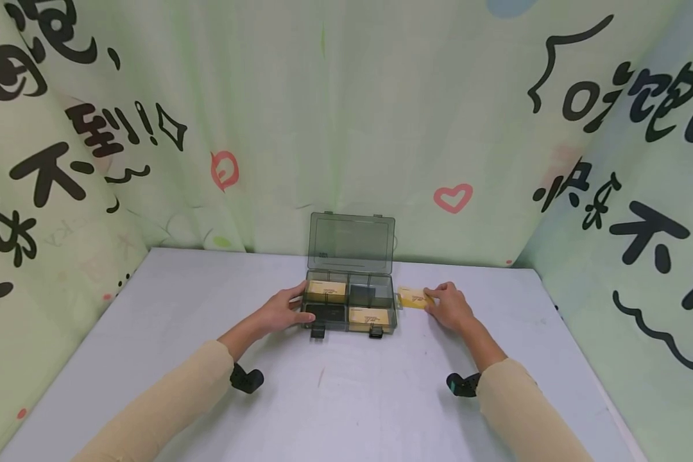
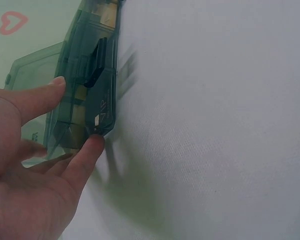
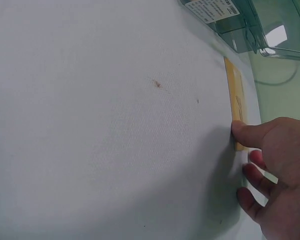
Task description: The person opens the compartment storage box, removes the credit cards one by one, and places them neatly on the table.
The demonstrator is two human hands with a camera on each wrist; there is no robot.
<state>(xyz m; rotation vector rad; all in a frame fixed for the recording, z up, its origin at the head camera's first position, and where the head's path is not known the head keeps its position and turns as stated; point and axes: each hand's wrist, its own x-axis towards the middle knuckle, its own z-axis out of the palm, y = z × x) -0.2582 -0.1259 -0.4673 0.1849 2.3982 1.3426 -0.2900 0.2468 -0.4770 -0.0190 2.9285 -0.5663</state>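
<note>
Clamped on the right-hand end of a small yellow box (image 1: 411, 298) with the right hand (image 1: 450, 307), pinching with the thumb at the near edge and with the fingertips at the far one. Set low at the white desk (image 1: 352, 398), just outside the divided storage case (image 1: 347, 325), at its 3 o'clock. Pointing out from that grip toward 9 o'clock, with the long axis running 9 to 3, roughly square to the case's right wall. Very close to that wall at the free end; hard to say whether touching. Far nearer to the right hand than to the left hand (image 1: 283, 308), with the whole case between. Walled off by that side from the compartment at 1 o'clock, with a dark piece (image 1: 362, 295) inside, and from the one at 5, with a tan box (image 1: 369, 316) inside.

Reaching in from about 5 o'clock with the right forearm, aimed toward 11, with the free fingers bent near the desk. Slanting in from 7 o'clock with the left forearm, holding the case's left edge with the thumb over the rim and the fingers along the side.
</note>
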